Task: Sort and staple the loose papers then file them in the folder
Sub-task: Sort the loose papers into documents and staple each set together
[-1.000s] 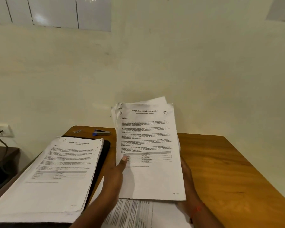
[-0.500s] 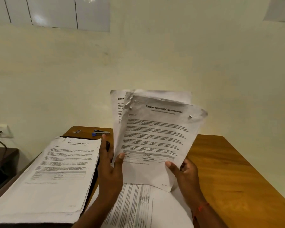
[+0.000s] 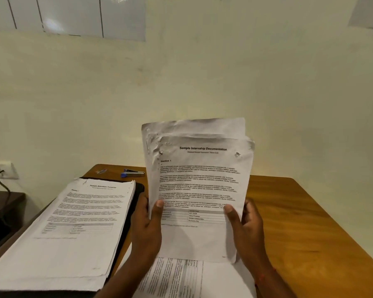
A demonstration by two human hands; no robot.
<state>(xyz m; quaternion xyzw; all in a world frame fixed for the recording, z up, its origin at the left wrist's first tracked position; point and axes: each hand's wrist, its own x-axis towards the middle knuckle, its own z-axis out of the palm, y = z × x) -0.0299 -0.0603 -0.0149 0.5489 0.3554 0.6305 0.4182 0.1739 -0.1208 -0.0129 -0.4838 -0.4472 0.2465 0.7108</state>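
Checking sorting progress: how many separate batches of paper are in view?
3: a bundle held upright by the left hand and right hand; a stack on the folder at left; sheets flat on the table below the bundle. More may lie hidden underneath.

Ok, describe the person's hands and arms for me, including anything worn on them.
Both are bare: the left hand and right hand wear no gloves, and no rings or watch show. The forearms are uncovered down to the frame's edge, no sleeves in view. The only item worn is a thin red thread band around the right wrist.
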